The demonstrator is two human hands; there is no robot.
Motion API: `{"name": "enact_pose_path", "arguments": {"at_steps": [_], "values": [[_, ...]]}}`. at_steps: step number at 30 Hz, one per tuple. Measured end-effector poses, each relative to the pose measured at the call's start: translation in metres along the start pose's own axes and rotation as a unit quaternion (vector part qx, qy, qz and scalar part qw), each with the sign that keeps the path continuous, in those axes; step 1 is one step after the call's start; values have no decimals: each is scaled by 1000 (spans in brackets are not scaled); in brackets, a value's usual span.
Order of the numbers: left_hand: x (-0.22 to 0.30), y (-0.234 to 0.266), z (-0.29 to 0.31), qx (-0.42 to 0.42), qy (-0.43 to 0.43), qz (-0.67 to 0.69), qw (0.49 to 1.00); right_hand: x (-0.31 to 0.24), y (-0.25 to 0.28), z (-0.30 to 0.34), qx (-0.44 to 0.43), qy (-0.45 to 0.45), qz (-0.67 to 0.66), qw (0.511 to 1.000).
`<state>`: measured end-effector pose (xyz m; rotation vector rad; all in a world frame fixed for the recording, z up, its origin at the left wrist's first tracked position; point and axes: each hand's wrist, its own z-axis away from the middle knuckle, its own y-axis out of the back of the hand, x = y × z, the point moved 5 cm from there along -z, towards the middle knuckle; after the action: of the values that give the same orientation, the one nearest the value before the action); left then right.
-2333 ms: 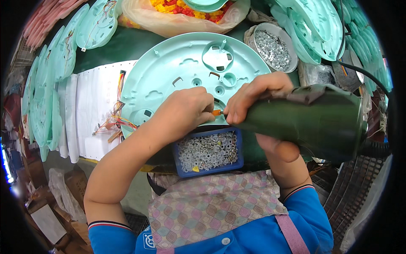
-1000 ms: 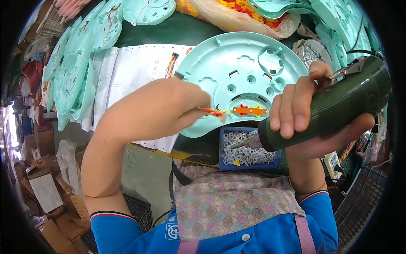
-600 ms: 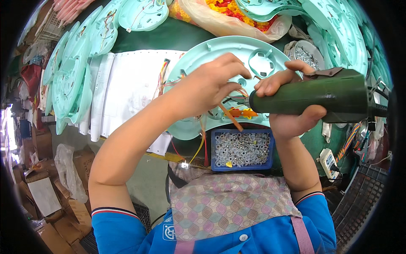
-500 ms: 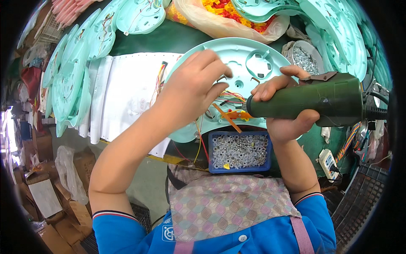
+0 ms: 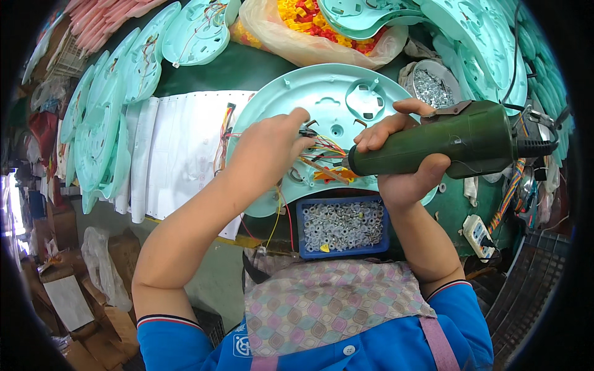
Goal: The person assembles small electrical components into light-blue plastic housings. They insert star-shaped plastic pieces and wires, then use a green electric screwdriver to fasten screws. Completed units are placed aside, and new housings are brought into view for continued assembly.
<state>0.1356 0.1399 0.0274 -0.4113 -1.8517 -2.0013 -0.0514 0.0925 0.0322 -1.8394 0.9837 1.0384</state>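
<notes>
My right hand (image 5: 402,185) is wrapped round a dark green electric screwdriver (image 5: 433,142), held nearly level with its tip pointing left. The tip is over the lower part of a mint-green plastic shell (image 5: 297,96), close to an orange part (image 5: 336,175). Across from it, the bent fingers of my left hand (image 5: 272,145) close on the bundle of thin coloured wires (image 5: 328,146) inside the shell. A small dark piece shows at those fingertips; its kind is unclear. A thin brownish strip (image 5: 325,170) lies slanted beneath the wires. My left hand hides the shell's left part.
A blue tray (image 5: 343,227) of screws and washers sits nearest me. Beyond the shell are a bag of red and yellow parts (image 5: 303,54) and a bowl of screws (image 5: 436,86). More mint shells (image 5: 102,133) stand left, beside white sheets (image 5: 179,142). A power strip (image 5: 477,236) lies right.
My left hand has dropped from above the shell to the wires, its fingers drawing together. The screwdriver stays over the orange part. The whole view has shifted slightly.
</notes>
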Motion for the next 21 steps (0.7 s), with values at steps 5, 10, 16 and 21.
{"name": "enact_pose_path", "arguments": {"at_steps": [5,10,16,21], "values": [[18,1,-11,68,-227,53,970,-6,9,0,15,-1,-40,999],[46,-6,-45,-88,-61,332,937,-28,39,-2,82,18,-120,989],[72,-36,-74,-30,-282,140,949,-45,79,0,152,34,-116,981],[71,-35,-74,-26,-350,105,930,-50,103,0,157,59,-164,972]]}}
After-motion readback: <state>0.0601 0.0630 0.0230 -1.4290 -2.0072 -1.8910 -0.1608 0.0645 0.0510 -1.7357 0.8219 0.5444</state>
